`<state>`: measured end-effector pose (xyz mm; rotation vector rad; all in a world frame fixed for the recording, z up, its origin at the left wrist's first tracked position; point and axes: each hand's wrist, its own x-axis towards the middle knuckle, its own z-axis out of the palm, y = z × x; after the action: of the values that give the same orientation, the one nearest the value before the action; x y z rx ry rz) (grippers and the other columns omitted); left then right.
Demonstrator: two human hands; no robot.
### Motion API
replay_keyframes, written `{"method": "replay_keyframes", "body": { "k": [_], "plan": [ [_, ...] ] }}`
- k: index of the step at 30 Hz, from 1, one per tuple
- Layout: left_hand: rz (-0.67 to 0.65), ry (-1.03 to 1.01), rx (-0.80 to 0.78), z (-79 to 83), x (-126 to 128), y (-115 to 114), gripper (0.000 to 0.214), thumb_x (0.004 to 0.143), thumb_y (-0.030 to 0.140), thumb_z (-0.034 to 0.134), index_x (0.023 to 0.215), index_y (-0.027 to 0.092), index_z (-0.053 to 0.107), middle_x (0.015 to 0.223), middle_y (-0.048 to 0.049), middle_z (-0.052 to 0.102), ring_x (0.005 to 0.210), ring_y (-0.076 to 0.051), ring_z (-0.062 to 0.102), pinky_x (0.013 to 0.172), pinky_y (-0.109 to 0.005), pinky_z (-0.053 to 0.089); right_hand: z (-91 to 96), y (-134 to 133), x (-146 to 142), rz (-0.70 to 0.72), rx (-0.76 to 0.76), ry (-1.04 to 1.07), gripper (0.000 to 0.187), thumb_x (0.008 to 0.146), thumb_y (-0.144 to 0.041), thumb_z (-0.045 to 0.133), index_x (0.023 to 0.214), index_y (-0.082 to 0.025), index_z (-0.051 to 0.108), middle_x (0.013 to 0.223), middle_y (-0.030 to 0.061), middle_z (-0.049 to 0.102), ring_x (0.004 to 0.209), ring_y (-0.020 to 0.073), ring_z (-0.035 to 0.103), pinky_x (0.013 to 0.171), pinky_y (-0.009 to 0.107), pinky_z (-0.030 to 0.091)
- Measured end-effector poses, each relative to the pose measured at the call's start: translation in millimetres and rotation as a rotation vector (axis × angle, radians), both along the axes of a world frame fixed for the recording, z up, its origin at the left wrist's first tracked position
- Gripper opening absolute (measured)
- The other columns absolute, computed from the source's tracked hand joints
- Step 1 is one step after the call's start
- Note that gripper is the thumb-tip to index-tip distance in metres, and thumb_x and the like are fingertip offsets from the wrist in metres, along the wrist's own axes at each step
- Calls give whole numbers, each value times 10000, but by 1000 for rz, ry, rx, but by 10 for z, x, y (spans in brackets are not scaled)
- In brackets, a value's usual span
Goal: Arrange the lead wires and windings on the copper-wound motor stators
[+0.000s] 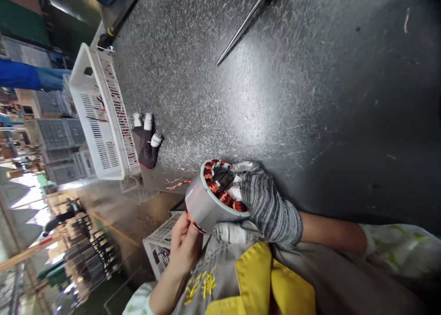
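Observation:
A motor stator (206, 205), a grey metal cylinder wound with copper coils, is held tilted in front of my apron at the table's edge. My gloved right hand (268, 207) grips its pale rim, with some fingers in the bore and others around the outside. My bare left hand (188, 244) is closed at the opposite end, thumb and fingers against the reddish copper edge; its fingertips are partly hidden. Loose copper wire ends (179, 185) stick out on the far left side of the stator.
A screwdriver (243, 25) with a yellow handle lies on the scratched metal tabletop (193, 90). A dark glove with white fingertips (147, 143) rests beside a white plastic crate (103, 122) holding copper wire pieces. Another crate (161, 244) stands below the edge. A person in blue (31, 76) is farther off.

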<state>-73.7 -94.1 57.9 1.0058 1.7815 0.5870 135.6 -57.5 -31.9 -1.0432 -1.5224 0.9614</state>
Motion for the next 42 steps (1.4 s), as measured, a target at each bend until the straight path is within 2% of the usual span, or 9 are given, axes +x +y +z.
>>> {"method": "replay_keyframes", "body": {
  "k": [5, 9, 13, 20, 22, 28, 34, 38, 42],
  "plan": [
    [-25, 68, 51, -95, -93, -52, 526, 747, 711, 825, 879, 202, 816, 741, -56, 735, 740, -196, 663, 715, -278, 559, -75, -58, -69, -166, 108, -46, 467, 953, -655, 564, 851, -237, 747, 875, 99, 756, 885, 287, 656, 826, 472, 535],
    [-299, 125, 28, 47, -234, 119, 459, 864, 622, 762, 711, 189, 765, 613, -39, 638, 587, -158, 520, 594, -263, 461, -150, -111, -63, -172, 177, -121, 383, 958, -572, 598, 837, -230, 724, 880, 77, 744, 928, 264, 659, 875, 435, 550],
    [-514, 122, -28, 223, -284, 321, 404, 898, 529, 758, 656, 206, 770, 565, -45, 593, 577, -173, 474, 639, -308, 471, -157, -152, -3, -88, 117, -181, 365, 890, -609, 648, 839, -257, 727, 887, 80, 749, 918, 281, 661, 863, 457, 562],
    [21, -114, -17, 27, -124, 66, 393, 828, 555, 828, 719, 192, 728, 627, -13, 623, 589, -132, 539, 586, -234, 463, -175, -140, -31, 4, 99, -197, 350, 889, -570, 634, 827, -232, 701, 870, 127, 727, 862, 302, 644, 860, 478, 552],
    [92, -113, -23, -10, -44, 23, 411, 805, 569, 848, 729, 193, 700, 635, 1, 620, 586, -120, 547, 572, -213, 454, -145, -87, -36, 1, 113, -174, 335, 919, -539, 577, 832, -245, 710, 895, 131, 741, 896, 311, 655, 869, 481, 561],
    [74, 24, 153, -43, 150, 70, 498, 790, 634, 837, 701, 202, 604, 529, 60, 493, 450, -65, 362, 424, -179, 260, 16, 77, 27, -71, 164, -62, 399, 986, -479, 438, 845, -246, 730, 808, 114, 722, 843, 282, 658, 949, 452, 590],
    [41, 115, 196, -108, 167, 36, 519, 796, 707, 790, 731, 217, 629, 556, 52, 527, 497, -96, 423, 479, -206, 353, 66, 79, 22, 31, 46, -60, 328, 923, -538, 593, 769, -273, 708, 777, 92, 709, 849, 278, 668, 880, 435, 606],
    [15, 119, 187, -135, 115, 45, 580, 770, 746, 781, 683, 207, 586, 540, 48, 492, 477, -90, 357, 447, -210, 314, 15, 31, -40, -93, 99, -72, 456, 973, -596, 509, 721, -248, 663, 758, 88, 685, 793, 254, 651, 788, 418, 601],
    [8, 54, 186, -148, 8, 14, 536, 834, 662, 776, 656, 198, 572, 515, 68, 393, 458, -72, 251, 425, -199, 266, -97, -61, -75, -189, 176, -90, 366, 950, -568, 560, 849, -245, 697, 897, 98, 716, 862, 266, 646, 812, 440, 586]
  ]
}}
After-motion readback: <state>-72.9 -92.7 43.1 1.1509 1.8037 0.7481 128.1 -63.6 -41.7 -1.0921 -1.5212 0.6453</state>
